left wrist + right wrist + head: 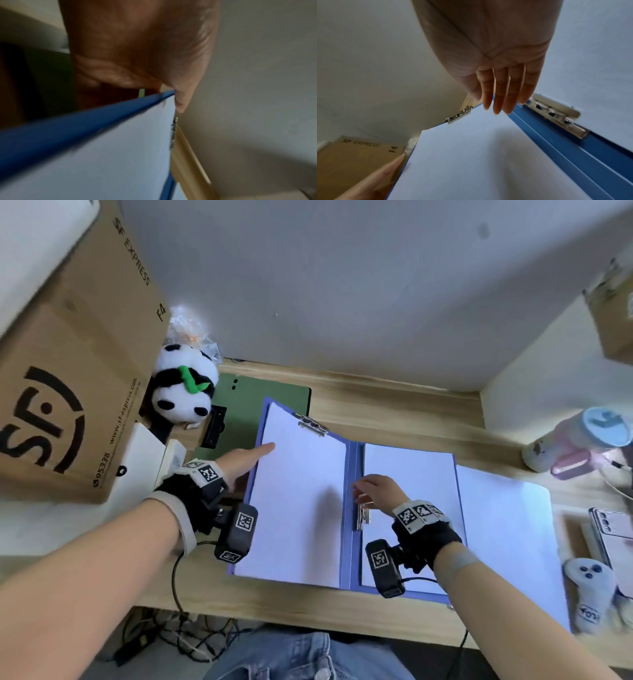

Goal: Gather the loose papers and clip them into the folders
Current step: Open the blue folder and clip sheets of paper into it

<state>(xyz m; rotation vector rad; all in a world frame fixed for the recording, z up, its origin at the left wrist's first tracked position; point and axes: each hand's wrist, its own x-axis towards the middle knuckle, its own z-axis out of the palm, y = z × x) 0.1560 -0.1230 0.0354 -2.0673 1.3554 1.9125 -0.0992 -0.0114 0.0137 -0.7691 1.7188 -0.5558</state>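
A blue folder [352,460] lies open on the wooden desk. White papers [301,501] fill its left half under a metal top clip [311,424]. My left hand [246,460] grips that half's left edge [68,129], thumb [180,100] on top, and the cover is raised a little. More sheets [411,463] lie on the right half beside a side clip [362,515] at the spine. My right hand [376,491] hovers over that clip [556,115], straight fingers [498,97] holding nothing. A loose white sheet [507,535] lies right of the folder. A green folder [267,395] sits behind.
A large cardboard box [68,371] stands at the left, with a panda plush [185,385] beside it. At the right are a bottle [575,436], a phone [613,535] and a small white remote [589,590]. The wall closes the desk's far side. Cables hang under the front edge.
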